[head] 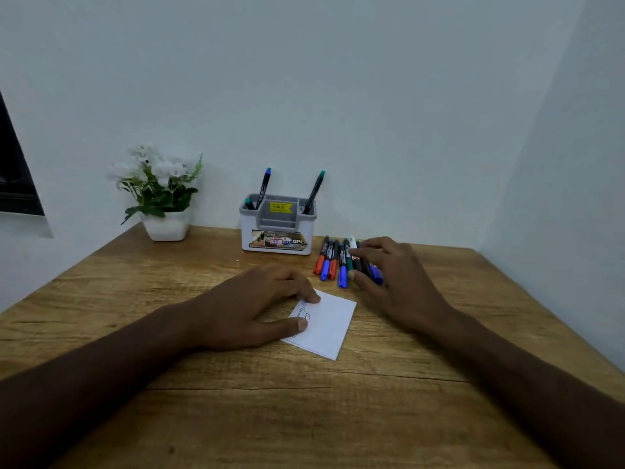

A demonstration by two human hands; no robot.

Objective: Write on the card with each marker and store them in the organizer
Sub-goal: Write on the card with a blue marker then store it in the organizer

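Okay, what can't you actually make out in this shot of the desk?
- Head view: the writing on the card is too small to read, and the left hand covers part of it.
- The right hand hides part of the loose markers, so their count is unclear.
- The organizer walls hide the stored markers' lower ends.

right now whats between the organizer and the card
Only bare table separates the organizer from the card, apart from the left hand holding the card's near edge, in the head view.
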